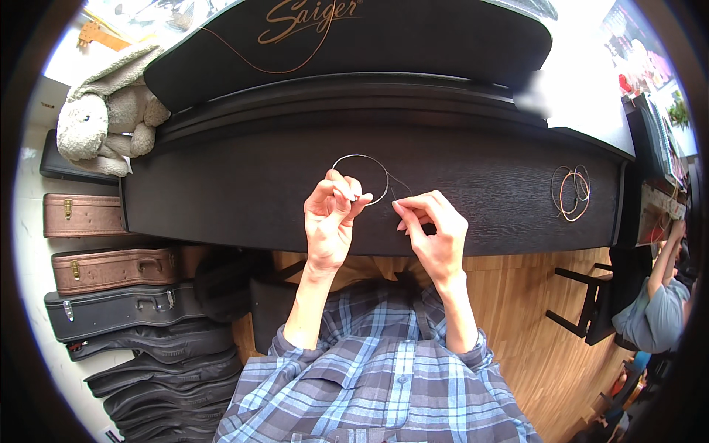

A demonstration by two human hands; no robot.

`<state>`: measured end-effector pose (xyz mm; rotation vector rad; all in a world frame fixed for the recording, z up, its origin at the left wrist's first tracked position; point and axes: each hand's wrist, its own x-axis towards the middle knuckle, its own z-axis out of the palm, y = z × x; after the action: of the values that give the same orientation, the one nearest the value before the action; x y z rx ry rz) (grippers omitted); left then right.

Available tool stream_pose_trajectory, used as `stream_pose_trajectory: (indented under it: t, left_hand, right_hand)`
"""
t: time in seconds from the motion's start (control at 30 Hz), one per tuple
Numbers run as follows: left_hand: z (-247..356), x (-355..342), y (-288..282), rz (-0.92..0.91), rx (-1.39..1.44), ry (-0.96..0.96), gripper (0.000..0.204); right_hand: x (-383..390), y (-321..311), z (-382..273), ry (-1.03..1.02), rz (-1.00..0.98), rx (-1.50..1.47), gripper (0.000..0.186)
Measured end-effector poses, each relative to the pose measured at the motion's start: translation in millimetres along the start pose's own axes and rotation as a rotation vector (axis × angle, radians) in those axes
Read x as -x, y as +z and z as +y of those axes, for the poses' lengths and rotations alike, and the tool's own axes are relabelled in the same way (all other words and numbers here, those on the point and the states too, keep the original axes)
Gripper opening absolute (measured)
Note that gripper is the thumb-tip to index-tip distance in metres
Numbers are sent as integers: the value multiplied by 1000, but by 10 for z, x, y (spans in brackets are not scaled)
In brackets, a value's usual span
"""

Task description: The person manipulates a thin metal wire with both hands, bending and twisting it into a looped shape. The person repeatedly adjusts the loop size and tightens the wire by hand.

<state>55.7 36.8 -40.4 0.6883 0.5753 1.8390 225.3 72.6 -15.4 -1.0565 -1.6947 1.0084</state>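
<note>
Over the closed black lid of a piano [487,184], both my hands are raised with a thin silvery instrument string [360,155] between them. My left hand [330,225] pinches the string's round loop between thumb and fingers. From the loop, a fine dark end runs across to my right hand [437,232], whose thumb and forefinger are pressed together on it. The fingertips partly hide where the string is gripped. Farther right, another coil of copper and dark strings [562,193] lies on the lid.
A copper-coloured string [281,71] hangs in a curve across the black music stand [421,44]. At the left sits a plush rabbit [83,122], above brown and black instrument cases [111,269]. A black stool [587,303] and another person [653,314] are at the right.
</note>
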Motion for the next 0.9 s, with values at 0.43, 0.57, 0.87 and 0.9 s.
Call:
stream_pose_trajectory:
  t: [0.43,0.57,0.87,0.9]
  left_hand:
    - [38,-31,18,9,103,-152,7]
    - [40,-33,57,20,51,-162,11]
    - [55,-46,75,9,-40,-243,15]
    - [55,-46,71,9,-46,-248,15]
  right_hand:
    - [-3,3,25,-121,-12,-51,13]
    - [13,-27,57,-123,-15,-114,14]
    - [44,-70,89,-208,-73,-190,28]
    - [48,-78,77,-167,-87,-180,27]
